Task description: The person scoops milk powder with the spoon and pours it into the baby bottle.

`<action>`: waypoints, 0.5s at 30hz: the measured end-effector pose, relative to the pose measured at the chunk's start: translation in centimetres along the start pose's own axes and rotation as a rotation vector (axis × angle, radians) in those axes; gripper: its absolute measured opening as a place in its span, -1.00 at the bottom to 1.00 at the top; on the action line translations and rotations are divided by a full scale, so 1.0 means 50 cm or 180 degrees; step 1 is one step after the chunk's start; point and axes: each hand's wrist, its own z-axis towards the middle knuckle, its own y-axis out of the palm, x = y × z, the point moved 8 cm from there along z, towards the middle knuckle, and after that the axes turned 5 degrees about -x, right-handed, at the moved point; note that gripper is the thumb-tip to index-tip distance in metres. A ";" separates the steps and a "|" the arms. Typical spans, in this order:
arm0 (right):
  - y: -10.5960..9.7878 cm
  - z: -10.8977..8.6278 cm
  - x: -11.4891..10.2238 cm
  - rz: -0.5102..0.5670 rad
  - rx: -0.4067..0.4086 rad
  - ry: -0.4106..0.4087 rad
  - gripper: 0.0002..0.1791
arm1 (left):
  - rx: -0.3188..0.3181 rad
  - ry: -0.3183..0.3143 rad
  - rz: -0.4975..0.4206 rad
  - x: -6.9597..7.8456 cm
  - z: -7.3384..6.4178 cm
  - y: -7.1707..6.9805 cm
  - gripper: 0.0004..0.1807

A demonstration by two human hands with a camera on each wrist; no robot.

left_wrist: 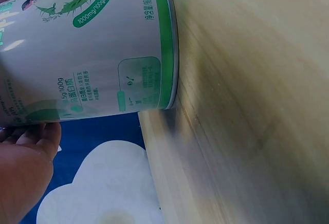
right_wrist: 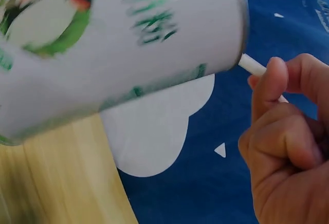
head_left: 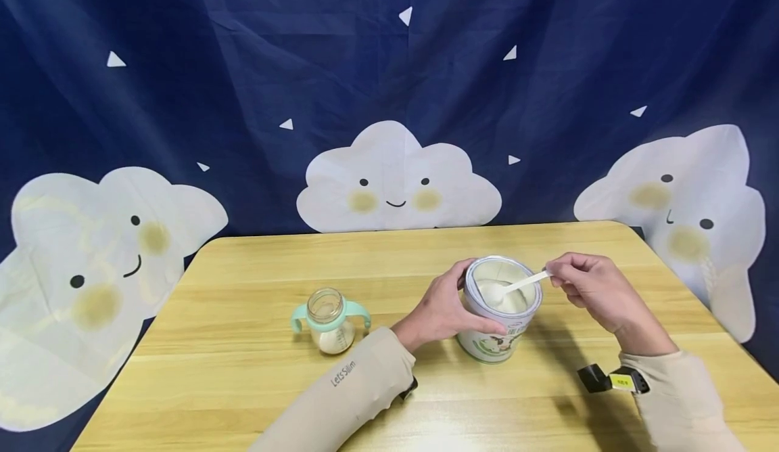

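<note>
My left hand point(head_left: 439, 308) grips a white milk powder tin point(head_left: 489, 345), with its thumb across the near side and fingers behind. The tin has no lid on, and pale powder shows inside. In the left wrist view, green print covers the tin's wall point(left_wrist: 97, 75). Between thumb and fingers, my right hand point(head_left: 595, 291) pinches the handle of a white scoop point(head_left: 528, 281). The scoop's bowl is down in the tin at the powder. From the right wrist side, my hand point(right_wrist: 288, 136) holds the handle point(right_wrist: 252, 64) just beyond the rim.
Left of the tin, an uncapped baby bottle point(head_left: 331, 337) with mint-green handles stands on the wooden table point(head_left: 243, 371); something pale is in its bottom. A dark blue cloth point(head_left: 341, 66) with cloud faces hangs behind the table's far edge.
</note>
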 end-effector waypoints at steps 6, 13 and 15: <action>-0.010 -0.003 0.011 0.0140 0.0164 0.0083 -0.68 | -0.0021 -0.0015 0.0024 0.002 0.001 0.000 0.08; -0.014 -0.003 0.014 0.0253 0.0215 0.0130 -0.70 | -0.0033 -0.0050 0.0014 0.002 -0.001 -0.001 0.08; -0.013 -0.003 0.015 0.0271 0.0210 0.0140 -0.70 | -0.0038 -0.0054 0.0010 0.002 -0.001 -0.001 0.08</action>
